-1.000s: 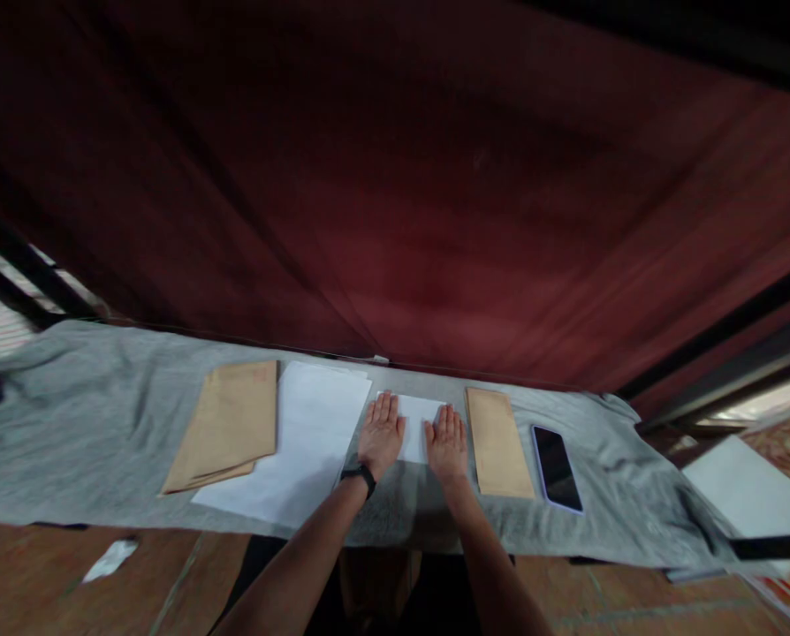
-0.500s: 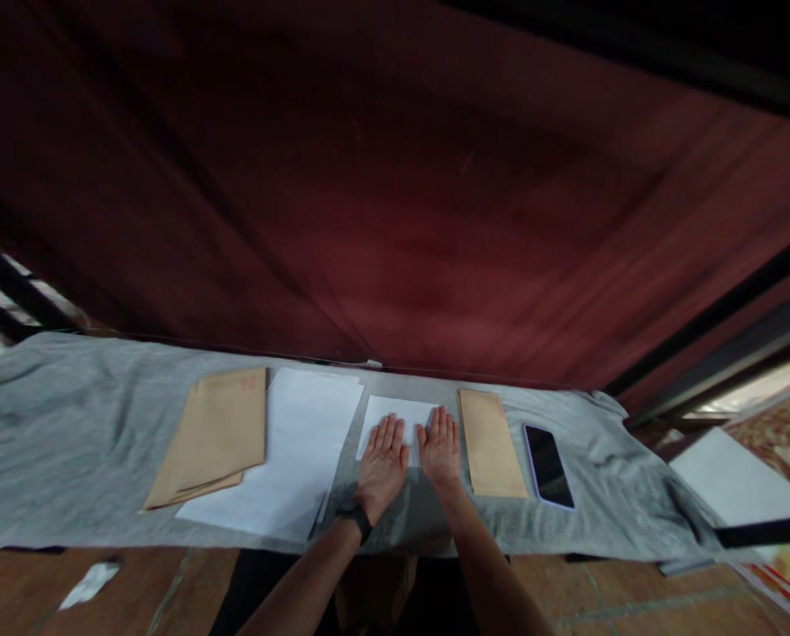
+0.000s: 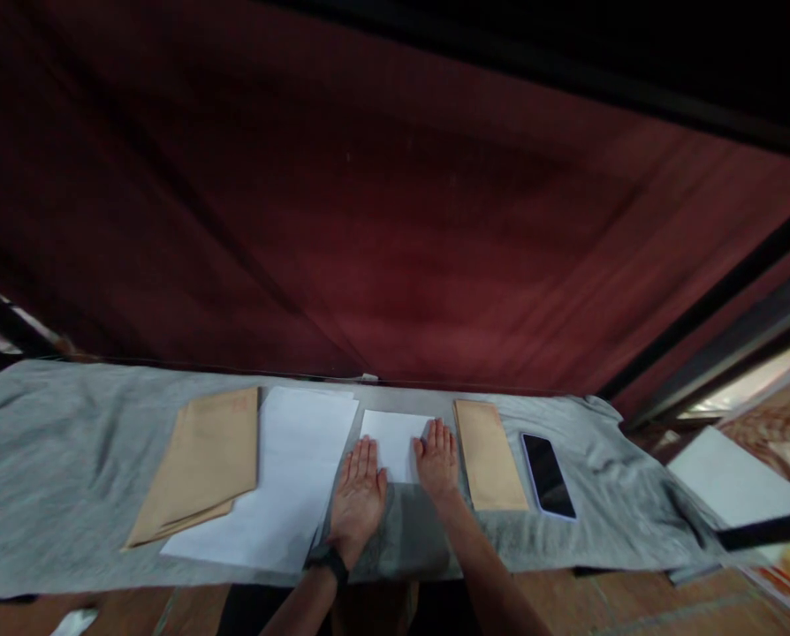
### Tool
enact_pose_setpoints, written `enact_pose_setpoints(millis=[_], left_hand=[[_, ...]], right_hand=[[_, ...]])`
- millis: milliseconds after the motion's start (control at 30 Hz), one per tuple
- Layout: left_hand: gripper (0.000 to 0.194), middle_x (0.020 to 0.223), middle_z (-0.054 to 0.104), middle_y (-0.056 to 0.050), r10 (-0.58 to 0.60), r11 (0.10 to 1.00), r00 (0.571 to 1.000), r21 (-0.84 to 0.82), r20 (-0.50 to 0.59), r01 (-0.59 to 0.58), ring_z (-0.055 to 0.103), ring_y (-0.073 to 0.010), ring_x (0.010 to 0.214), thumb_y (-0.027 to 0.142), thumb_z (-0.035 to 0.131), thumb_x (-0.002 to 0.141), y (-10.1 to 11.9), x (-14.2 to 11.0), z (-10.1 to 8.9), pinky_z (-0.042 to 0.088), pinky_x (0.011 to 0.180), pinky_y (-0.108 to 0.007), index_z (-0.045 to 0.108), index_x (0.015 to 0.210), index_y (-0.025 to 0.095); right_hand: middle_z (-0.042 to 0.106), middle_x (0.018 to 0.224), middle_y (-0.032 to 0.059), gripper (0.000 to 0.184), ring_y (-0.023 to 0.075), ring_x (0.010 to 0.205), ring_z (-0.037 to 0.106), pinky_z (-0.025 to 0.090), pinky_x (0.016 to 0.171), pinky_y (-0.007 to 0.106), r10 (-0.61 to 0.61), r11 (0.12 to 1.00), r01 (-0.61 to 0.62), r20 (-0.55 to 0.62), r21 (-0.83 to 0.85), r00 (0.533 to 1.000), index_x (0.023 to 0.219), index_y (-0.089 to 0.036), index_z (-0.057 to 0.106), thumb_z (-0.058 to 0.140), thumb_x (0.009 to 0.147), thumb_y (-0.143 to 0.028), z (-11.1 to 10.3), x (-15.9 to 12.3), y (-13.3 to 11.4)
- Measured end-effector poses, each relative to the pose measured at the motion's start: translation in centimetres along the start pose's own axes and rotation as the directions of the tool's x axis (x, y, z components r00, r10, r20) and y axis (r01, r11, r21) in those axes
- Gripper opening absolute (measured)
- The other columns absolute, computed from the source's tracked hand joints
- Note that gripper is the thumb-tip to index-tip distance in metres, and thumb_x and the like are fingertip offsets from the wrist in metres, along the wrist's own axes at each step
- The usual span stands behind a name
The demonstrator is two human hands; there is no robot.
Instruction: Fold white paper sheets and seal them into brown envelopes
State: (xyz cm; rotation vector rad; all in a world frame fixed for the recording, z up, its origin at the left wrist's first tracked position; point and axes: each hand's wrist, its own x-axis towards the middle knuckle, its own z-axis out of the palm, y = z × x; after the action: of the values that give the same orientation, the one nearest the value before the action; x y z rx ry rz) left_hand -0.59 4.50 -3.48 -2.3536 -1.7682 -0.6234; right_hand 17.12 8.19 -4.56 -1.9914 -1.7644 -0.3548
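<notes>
At the left, the large brown envelopes are laid in a loose stack over part of the white paper sheets, which are thereby likely weighed down. Just right of these, the left hand is laid palm down with fingers extended and nothing gripped; the near left corner of the small white paper is overlapped by it. That paper lies flat between the two hands, and whether it is folded cannot be told. Its right edge is covered by the right hand, likewise flattened and holding nothing, so the paper appears to be steadied or smoothed from both sides. Beside the right hand, the narrow brown envelopes are set lengthwise, within easy reach.

Around these, the near edge of the white sheets is approached by the left wrist, on which a black watch is worn. The far side of the grey-draped table is bounded by a dark red curtain, by which reach that way seems limited. Farther right, a smartphone is placed near the narrow envelopes, and a white panel is seen past the table's end.
</notes>
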Motion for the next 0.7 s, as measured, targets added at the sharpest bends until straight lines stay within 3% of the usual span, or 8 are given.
enact_pose_setpoints(millis=[167, 300, 400, 567, 700], left_hand=[[0.058, 0.154, 0.043, -0.018, 0.014, 1.0, 1.0, -0.004, -0.025, -0.014, 0.036, -0.0273, 0.146, 0.029, 0.034, 0.096, -0.4, -0.1, 0.6, 0.032, 0.119, -0.047, 0.042, 0.148, 0.004], [0.058, 0.154, 0.043, -0.019, 0.025, 1.0, 0.999, -0.016, -0.03, -0.026, 0.035, -0.0276, 0.146, 0.028, 0.035, 0.096, -0.6, -0.2, 0.9, 0.031, 0.119, -0.047, 0.041, 0.148, 0.003], [0.058, 0.154, 0.042, -0.018, 0.023, 1.0, 0.999, -0.008, -0.028, -0.023, 0.036, -0.027, 0.146, 0.029, 0.034, 0.096, -0.6, -0.2, 0.7, 0.033, 0.118, -0.046, 0.041, 0.148, 0.004], [0.059, 0.156, 0.04, -0.017, 0.02, 0.999, 1.0, -0.03, -0.016, -0.021, 0.034, -0.0266, 0.147, 0.031, 0.034, 0.097, -0.4, -0.2, 0.0, 0.031, 0.12, -0.047, 0.039, 0.15, 0.006], [0.059, 0.155, 0.041, -0.016, 0.021, 0.999, 1.0, -0.027, -0.008, -0.021, 0.034, -0.0261, 0.147, 0.032, 0.034, 0.097, -0.3, 0.0, -0.2, 0.031, 0.12, -0.047, 0.039, 0.15, 0.007]], right_hand=[[0.043, 0.154, 0.0131, 0.052, 0.0252, 0.143, 0.039, 0.031, 0.116, 0.044, -0.163, 0.982, 0.152, 0.091, 0.114, 0.982, 0.151, -0.012, 0.04, 0.032, 0.104, -0.034, -0.1, 0.3, -3.4], [0.042, 0.155, 0.0107, 0.052, 0.0224, 0.144, 0.038, 0.028, 0.117, 0.042, -0.211, 0.97, 0.189, 0.144, 0.149, 0.967, 0.151, -0.016, 0.04, 0.035, 0.104, -0.037, 0.0, 0.3, -4.6], [0.043, 0.154, 0.0136, 0.052, 0.0245, 0.143, 0.039, 0.027, 0.118, 0.045, -0.165, 0.984, 0.153, 0.133, 0.096, 0.977, 0.151, -0.015, 0.041, 0.037, 0.104, -0.037, 0.0, 0.4, -3.3], [0.046, 0.149, 0.0234, 0.056, 0.0311, 0.14, 0.044, 0.033, 0.114, 0.05, -0.09, 0.996, 0.09, 0.01, 0.011, 0.996, 0.149, -0.005, 0.042, 0.032, 0.105, -0.039, 0.1, 0.2, 0.2], [0.046, 0.149, 0.0262, 0.059, 0.0326, 0.138, 0.046, 0.036, 0.112, 0.051, -0.067, 0.998, 0.067, -0.045, -0.007, 0.997, 0.149, -0.002, 0.04, 0.029, 0.105, -0.04, 0.4, -0.3, 1.5]])
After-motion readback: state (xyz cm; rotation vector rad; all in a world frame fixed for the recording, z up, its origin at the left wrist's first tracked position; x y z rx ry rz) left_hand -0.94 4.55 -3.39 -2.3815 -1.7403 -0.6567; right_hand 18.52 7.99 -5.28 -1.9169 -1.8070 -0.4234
